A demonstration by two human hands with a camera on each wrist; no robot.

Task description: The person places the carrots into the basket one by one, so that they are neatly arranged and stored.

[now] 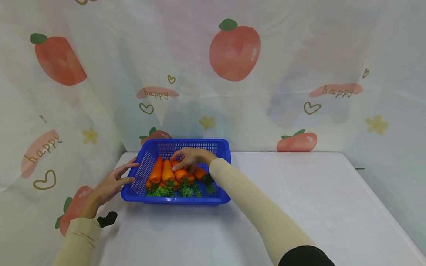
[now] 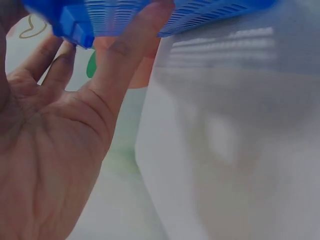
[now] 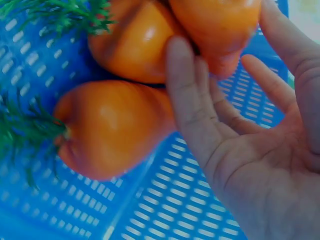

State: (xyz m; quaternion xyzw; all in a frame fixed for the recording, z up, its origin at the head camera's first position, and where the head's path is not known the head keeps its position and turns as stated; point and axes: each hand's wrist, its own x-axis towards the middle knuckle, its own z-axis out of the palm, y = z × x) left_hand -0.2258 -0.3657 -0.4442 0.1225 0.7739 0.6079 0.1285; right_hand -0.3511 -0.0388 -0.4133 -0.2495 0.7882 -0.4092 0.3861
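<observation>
A blue perforated basket holds several glossy orange carrots with feathery green tops. My left hand is at the basket's left side, with fingertips at the rim and its thumb lower on the side. In the left wrist view the left thumb extends along the basket's underside. My right hand reaches into the basket over the carrots. In the right wrist view its relaxed fingers touch the carrots, and a single carrot lies beside them.
The basket is at the back left of a table covered with a white cloth. Behind and to the left hangs a curtain printed with fruit, hearts and lettering. A dark band circles the right sleeve.
</observation>
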